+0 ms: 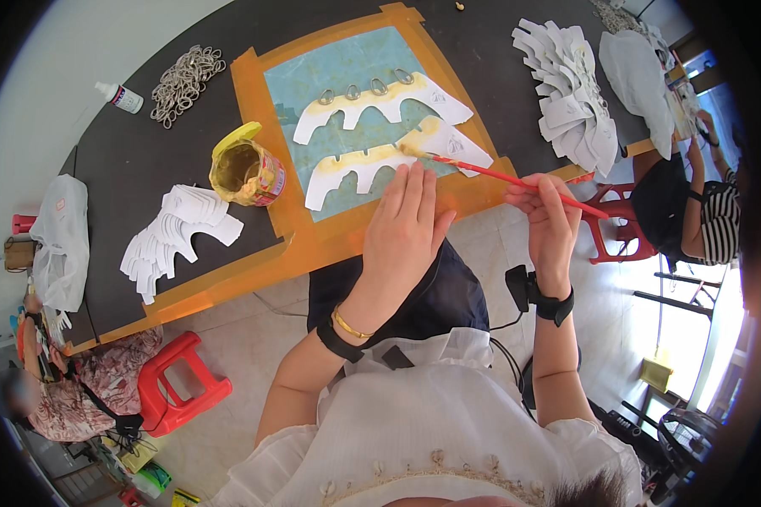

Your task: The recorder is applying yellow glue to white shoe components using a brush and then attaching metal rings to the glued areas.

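My right hand (pixel 551 218) grips a thin red-handled brush (pixel 499 174); its bristles touch the nearer white scalloped piece (pixel 340 175). Yellowish glue coats that piece's upper edge. My left hand (pixel 404 221) lies flat with fingers stretched, its fingertips at the piece's lower edge. Beyond it, a second white scalloped piece (pixel 444 103) carries several metal rings (pixel 379 86) along its yellowed upper edge. Both pieces rest on a blue-green sheet (pixel 317 66) bordered with orange-brown tape (pixel 249 89). Left of the sheet stands an open tin (pixel 271 179) with a yellow lid and yellowish contents.
Stacked white pieces (pixel 182 221) lie at the left, and a finished-looking pile (pixel 573 110) at the right. A heap of metal rings (pixel 186 84) and a small white bottle (pixel 120 97) are at the back left. Plastic bags (pixel 62 241) and red stools (pixel 182 384) flank the table, with people nearby.
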`<state>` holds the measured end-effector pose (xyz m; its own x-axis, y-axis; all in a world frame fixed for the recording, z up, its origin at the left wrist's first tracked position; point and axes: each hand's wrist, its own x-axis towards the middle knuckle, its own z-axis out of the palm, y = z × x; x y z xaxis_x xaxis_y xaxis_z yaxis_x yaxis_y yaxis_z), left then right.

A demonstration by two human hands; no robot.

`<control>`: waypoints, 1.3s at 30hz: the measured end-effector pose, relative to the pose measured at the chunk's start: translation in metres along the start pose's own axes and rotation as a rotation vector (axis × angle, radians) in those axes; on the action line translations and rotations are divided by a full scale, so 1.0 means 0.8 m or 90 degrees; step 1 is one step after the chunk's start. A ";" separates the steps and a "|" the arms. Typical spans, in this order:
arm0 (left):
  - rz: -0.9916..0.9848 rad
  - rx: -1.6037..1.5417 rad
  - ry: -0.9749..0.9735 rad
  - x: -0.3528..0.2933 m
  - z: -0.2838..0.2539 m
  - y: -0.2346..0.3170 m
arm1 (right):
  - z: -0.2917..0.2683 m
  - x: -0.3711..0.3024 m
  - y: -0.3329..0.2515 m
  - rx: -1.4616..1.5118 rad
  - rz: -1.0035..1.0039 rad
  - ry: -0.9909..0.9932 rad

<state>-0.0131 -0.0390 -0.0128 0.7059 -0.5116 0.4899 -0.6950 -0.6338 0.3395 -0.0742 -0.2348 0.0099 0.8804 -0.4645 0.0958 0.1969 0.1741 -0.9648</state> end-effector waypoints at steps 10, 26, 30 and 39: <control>-0.001 -0.007 -0.004 0.000 -0.001 -0.001 | -0.019 0.006 -0.008 -0.069 -0.041 0.048; 0.020 0.080 -0.004 0.026 0.002 0.011 | -0.015 0.013 -0.009 -0.117 -0.076 -0.002; 0.032 0.090 -0.010 0.028 0.001 0.010 | -0.018 0.012 -0.004 -0.119 -0.094 0.046; 0.011 0.090 -0.031 0.035 0.002 0.013 | -0.004 0.016 -0.004 -0.140 -0.124 0.032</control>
<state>-0.0002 -0.0606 0.0034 0.7020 -0.5488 0.4539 -0.6835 -0.6983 0.2127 -0.0648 -0.2437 0.0133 0.8112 -0.5147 0.2775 0.2567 -0.1129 -0.9599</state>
